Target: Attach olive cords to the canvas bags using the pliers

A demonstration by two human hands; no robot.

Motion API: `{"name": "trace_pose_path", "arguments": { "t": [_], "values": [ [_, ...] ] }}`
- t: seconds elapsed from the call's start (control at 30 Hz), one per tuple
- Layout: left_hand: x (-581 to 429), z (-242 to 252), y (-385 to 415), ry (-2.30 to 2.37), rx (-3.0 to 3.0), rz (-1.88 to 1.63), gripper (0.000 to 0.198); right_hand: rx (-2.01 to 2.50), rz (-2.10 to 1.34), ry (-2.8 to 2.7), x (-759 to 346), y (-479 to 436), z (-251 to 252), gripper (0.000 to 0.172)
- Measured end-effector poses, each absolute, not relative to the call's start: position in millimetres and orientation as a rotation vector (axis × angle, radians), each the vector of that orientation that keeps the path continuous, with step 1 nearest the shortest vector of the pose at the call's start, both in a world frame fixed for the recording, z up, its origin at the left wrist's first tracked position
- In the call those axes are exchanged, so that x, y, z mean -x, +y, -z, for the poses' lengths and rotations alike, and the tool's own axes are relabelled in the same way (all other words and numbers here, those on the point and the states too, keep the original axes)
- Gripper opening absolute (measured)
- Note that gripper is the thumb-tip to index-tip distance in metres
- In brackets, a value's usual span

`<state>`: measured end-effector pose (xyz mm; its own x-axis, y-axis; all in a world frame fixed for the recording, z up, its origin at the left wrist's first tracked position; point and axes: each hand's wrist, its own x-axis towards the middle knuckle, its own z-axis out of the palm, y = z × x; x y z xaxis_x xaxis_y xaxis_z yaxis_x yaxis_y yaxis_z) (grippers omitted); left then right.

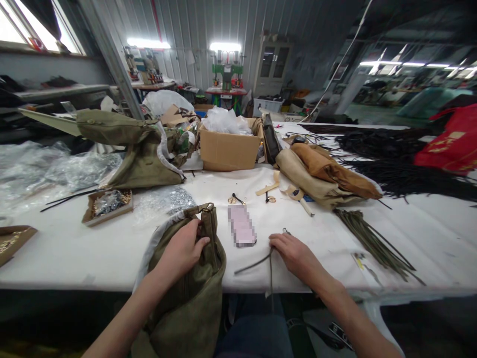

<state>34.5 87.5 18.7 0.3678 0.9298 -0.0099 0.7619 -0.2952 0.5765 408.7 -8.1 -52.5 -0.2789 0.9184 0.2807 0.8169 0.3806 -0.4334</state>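
Note:
An olive-green fabric bag point(194, 298) hangs over the near edge of the white table point(74, 248). My left hand point(182, 251) lies on its top, fingers curled round the edge next to the strap. My right hand point(292, 251) rests on the table to the right, fingers pinched on a thin dark cord point(257, 263) that bends and trails off the table edge. A small metal clasp point(286, 231) lies just beyond the fingertips. A blurred pink flat object point(242, 226) sits between the two hands.
A bundle of olive cords point(372, 238) lies to the right, tan bags point(328, 174) and black cords point(391, 164) behind it. A cardboard box point(229, 146), more olive bags point(141, 154), a small tray of metal parts point(108, 204) and clear plastic point(44, 169) fill the far left.

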Motion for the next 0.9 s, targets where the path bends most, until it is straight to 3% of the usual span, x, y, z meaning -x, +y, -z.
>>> {"name": "trace_pose_path", "arguments": {
  "t": [0.1, 0.2, 0.3, 0.43, 0.77, 0.9],
  "values": [
    [-35.2, -13.6, 90.8, 1.45, -2.14, -0.454, 0.032, 1.58, -0.341, -1.572, -379.0, -25.1, 61.8, 0.025],
    [-37.5, -14.1, 92.8, 1.438, -2.135, -0.451, 0.03, 1.544, -0.543, -1.05, -335.8, -33.8, 73.2, 0.04],
    [-37.6, -21.1, 93.0, 1.424, -2.112, -0.427, 0.031, 1.478, -0.7, -0.865, -306.7, -29.9, 81.8, 0.05],
    [-33.6, -29.1, 93.3, 1.39, -2.065, -0.394, 0.037, 1.466, -0.691, -0.984, -301.7, -17.7, 84.2, 0.044],
    [-28.9, -25.4, 94.4, 1.336, -2.036, -0.405, 0.042, 1.613, -0.128, -1.428, -294.6, -1.1, 92.1, 0.04],
    [-28.3, -25.1, 95.7, 1.321, -2.038, -0.402, 0.041, 1.654, -0.075, -1.507, -288.2, 5.1, 94.4, 0.038]
  ]
}}
